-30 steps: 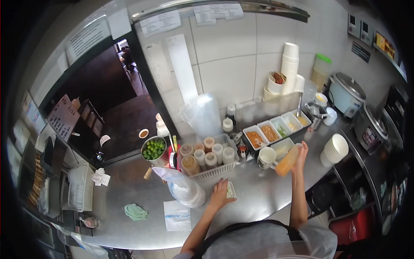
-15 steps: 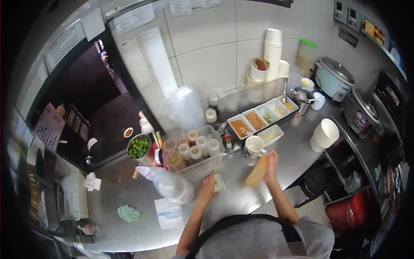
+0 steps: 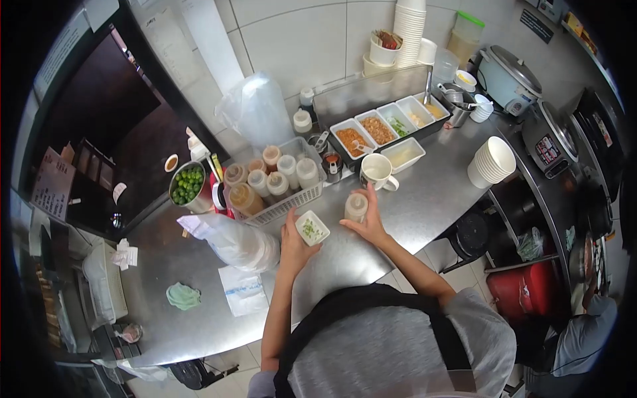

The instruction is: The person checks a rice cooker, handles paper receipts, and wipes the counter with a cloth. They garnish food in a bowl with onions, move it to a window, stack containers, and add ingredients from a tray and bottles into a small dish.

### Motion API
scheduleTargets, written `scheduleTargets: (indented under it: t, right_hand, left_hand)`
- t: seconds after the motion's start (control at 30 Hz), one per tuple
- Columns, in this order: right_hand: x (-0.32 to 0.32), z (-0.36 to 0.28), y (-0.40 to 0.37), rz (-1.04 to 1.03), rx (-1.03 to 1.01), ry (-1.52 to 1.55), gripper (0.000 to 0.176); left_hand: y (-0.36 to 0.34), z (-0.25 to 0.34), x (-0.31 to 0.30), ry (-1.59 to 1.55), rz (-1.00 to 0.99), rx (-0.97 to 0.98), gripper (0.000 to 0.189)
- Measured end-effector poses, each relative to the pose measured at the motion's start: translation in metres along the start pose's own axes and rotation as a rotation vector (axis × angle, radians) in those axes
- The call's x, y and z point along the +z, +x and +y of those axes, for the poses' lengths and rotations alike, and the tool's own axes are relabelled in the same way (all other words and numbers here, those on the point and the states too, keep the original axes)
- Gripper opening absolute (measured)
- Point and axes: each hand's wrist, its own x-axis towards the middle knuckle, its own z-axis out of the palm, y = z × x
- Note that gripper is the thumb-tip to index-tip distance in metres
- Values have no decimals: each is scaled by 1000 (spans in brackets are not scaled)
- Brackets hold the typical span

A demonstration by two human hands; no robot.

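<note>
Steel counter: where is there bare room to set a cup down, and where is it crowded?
Bare: between the stacked bowls and the right hand; also between the green cloth and the lime bowl. Crowded around the bottle basket, mug and trays.

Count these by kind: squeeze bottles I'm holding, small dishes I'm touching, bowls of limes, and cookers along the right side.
squeeze bottle: 1
small dish: 1
bowl of limes: 1
cookers: 2
Total: 5
</note>
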Motion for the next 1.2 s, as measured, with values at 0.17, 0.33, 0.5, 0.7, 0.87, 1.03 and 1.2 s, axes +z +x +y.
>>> scheduleTargets:
  t: [0.17, 0.33, 0.5, 0.7, 0.87, 1.03, 1.2]
  right_hand:
    - [-4, 13, 8, -322, 71, -167, 66]
    - [-11, -14, 36, -542, -289, -822, 45]
    - [-12, -27, 55, -540, -543, -985, 32]
    - [-6, -40, 72, -574, -697, -1019, 30]
    - [-4, -49, 85, -494, -828, -1071, 14]
    - [-5, -59, 92, -510, -854, -1042, 12]
    - [-5, -58, 95, -542, -849, -1077, 11]
  left_hand:
    - [1, 4, -4, 37, -1, 5, 103]
    - [0, -1, 2, 86, -12, 15, 104]
    - [0, 4, 7, 70, -19, 14, 104]
    - [2, 8, 7, 39, -5, 25, 103]
    - [2, 9, 4, 13, 24, 10, 102]
    - [3, 9, 4, 3, 42, 18, 102]
    - [4, 11, 3, -16, 32, 15, 102]
